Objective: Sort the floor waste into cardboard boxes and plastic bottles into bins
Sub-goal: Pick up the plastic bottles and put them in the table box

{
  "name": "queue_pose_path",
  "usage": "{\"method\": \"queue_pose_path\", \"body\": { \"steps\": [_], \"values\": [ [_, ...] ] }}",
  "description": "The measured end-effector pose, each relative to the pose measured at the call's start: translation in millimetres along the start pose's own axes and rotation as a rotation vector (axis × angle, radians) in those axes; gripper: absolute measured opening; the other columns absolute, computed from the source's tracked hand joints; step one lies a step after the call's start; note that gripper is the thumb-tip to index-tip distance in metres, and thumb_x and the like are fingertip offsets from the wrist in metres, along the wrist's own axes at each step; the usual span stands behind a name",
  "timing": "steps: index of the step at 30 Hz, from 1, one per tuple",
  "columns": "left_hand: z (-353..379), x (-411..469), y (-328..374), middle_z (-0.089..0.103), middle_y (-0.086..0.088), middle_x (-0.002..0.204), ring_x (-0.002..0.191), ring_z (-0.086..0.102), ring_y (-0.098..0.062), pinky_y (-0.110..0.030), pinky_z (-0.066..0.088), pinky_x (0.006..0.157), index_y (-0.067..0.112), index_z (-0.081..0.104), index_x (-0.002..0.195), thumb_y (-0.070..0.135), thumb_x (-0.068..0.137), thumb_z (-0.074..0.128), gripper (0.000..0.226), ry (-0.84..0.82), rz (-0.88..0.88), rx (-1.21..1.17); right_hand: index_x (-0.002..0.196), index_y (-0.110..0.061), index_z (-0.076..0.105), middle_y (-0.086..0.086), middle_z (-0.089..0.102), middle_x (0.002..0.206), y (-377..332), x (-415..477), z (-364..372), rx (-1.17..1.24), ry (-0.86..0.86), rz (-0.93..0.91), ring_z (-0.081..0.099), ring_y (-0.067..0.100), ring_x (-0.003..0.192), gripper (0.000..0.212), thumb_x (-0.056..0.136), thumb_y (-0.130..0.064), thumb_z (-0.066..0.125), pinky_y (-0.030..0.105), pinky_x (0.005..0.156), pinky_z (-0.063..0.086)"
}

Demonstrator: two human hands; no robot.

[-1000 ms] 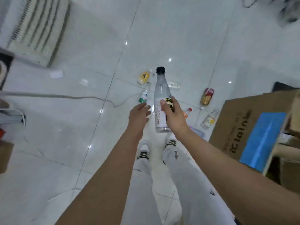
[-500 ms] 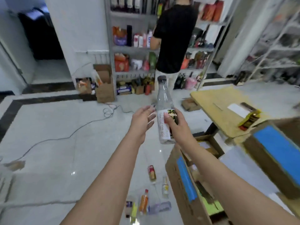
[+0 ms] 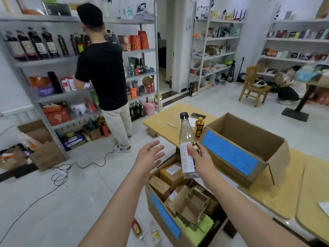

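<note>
My right hand [image 3: 202,160] grips a clear plastic bottle [image 3: 186,141] with a dark cap and a white label, held upright above the floor box. My left hand [image 3: 149,156] hovers to the bottle's left, fingers spread, holding nothing. Just right of the bottle, an open cardboard box [image 3: 249,139] with a blue label sits on the yellow table [image 3: 160,122]; what lies inside it is hidden. A second cardboard box [image 3: 160,213] with blue tape stands on the floor below, filled with small cartons and cardboard scraps. Two small bottles [image 3: 136,228] lie on the floor beside it.
A person in a black shirt [image 3: 103,72] stands at the metal shelves [image 3: 44,61] on the left. A black cable [image 3: 58,173] trails over the white floor. An orange bottle [image 3: 198,128] and a phone [image 3: 198,115] sit on the table. A wooden chair [image 3: 253,86] and a crouching person [image 3: 286,86] are far right.
My view has swung up from the littered floor to the room and the boxes. The bottle stays in my right hand, now beside the table box; my left hand has opened wider and moved away.
</note>
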State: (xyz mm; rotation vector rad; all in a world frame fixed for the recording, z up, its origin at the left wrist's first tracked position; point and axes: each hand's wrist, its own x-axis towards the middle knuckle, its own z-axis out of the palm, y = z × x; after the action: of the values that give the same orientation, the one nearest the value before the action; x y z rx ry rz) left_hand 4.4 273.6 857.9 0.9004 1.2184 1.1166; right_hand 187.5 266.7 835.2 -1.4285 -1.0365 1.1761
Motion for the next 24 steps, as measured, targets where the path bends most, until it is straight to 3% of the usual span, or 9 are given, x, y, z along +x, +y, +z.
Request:
{"method": "queue_pose_path", "body": {
  "steps": [3,6,8,13,16,18,19,21,24],
  "values": [
    [53.1,26.8,-15.8,0.066,-0.003,0.119,0.109,0.064,-0.02,-0.031,0.052,0.09,0.02,0.055,0.126,0.019,0.096,0.056,0.03,-0.004,-0.043,0.022,0.137,-0.033,0.041,-0.003,0.059,0.12,11.5,28.7,-44.7,0.028,0.027,0.061,0.061,0.008,0.091,0.047,0.095,-0.049,0.054,0.027,0.063,0.053],
    [130.1,66.1,-37.4,0.065,-0.005,0.117,0.106,0.065,-0.019,-0.031,0.054,0.087,0.018,0.053,0.129,0.02,0.095,0.058,0.035,-0.058,-0.093,0.068,0.123,-0.039,0.045,-0.007,0.058,0.112,16.5,72.5,-106.6,0.044,0.059,0.084,0.06,0.01,0.095,0.032,0.096,-0.054,0.049,0.037,0.076,0.056],
    [181.0,91.7,-50.5,0.064,-0.006,0.117,0.102,0.066,-0.017,-0.028,0.053,0.078,0.021,0.053,0.13,0.019,0.094,0.058,0.037,-0.091,-0.108,0.105,0.128,-0.034,0.05,-0.003,0.059,0.119,21.5,109.1,-150.6,0.065,0.105,0.102,0.061,0.019,0.103,0.04,0.095,-0.058,0.047,0.041,0.075,0.058],
    [285.6,148.5,-86.7,0.051,-0.004,0.133,0.115,0.057,-0.021,-0.034,0.048,0.09,0.038,0.045,0.136,0.017,0.093,0.055,0.049,-0.153,-0.16,0.29,0.13,-0.025,0.054,0.004,0.066,0.117,54.7,198.1,-248.1,0.221,0.252,0.174,0.066,0.027,0.105,0.05,0.094,-0.058,0.048,0.053,0.085,0.057],
    [328.6,174.0,-104.0,0.037,-0.007,0.146,0.124,0.052,-0.032,-0.041,0.049,0.091,0.039,0.038,0.141,0.017,0.094,0.055,0.055,-0.163,-0.195,0.371,0.129,-0.034,0.052,0.002,0.068,0.12,95.0,251.0,-285.7,0.264,0.286,0.257,0.066,0.03,0.109,0.065,0.076,-0.071,0.053,0.056,0.095,0.051],
    [350.4,184.3,-109.6,0.037,-0.004,0.147,0.112,0.059,-0.03,-0.037,0.05,0.08,0.039,0.034,0.144,0.018,0.096,0.052,0.055,-0.175,-0.209,0.388,0.137,-0.039,0.043,0.002,0.06,0.134,132.8,288.3,-301.0,0.265,0.327,0.273,0.059,0.032,0.121,0.084,0.065,-0.081,0.056,0.057,0.103,0.045],
    [359.0,188.6,-111.9,0.038,-0.003,0.147,0.108,0.061,-0.03,-0.037,0.05,0.08,0.041,0.033,0.144,0.021,0.096,0.051,0.054,-0.174,-0.228,0.392,0.143,-0.037,0.037,0.003,0.053,0.142,135.1,293.2,-301.7,0.263,0.332,0.283,0.054,0.032,0.127,0.092,0.065,-0.083,0.055,0.056,0.106,0.042],
    [372.6,196.1,-115.9,0.037,0.001,0.148,0.12,0.054,-0.032,-0.044,0.046,0.097,0.044,0.033,0.143,0.03,0.097,0.048,0.051,-0.171,-0.271,0.421,0.152,-0.029,0.025,0.003,0.041,0.153,106.9,276.2,-289.2,0.251,0.315,0.301,0.047,0.03,0.133,0.081,0.085,-0.069,0.047,0.054,0.109,0.04],
    [383.7,202.7,-117.7,0.041,0.002,0.144,0.122,0.05,-0.027,-0.037,0.045,0.099,0.042,0.038,0.141,0.038,0.101,0.035,0.04,-0.167,-0.361,0.44,0.155,-0.025,0.022,0.0,0.044,0.142,96.6,263.8,-280.6,0.322,0.307,0.329,0.051,0.027,0.127,0.061,0.101,-0.05,0.037,0.052,0.108,0.042]
  ]
}}
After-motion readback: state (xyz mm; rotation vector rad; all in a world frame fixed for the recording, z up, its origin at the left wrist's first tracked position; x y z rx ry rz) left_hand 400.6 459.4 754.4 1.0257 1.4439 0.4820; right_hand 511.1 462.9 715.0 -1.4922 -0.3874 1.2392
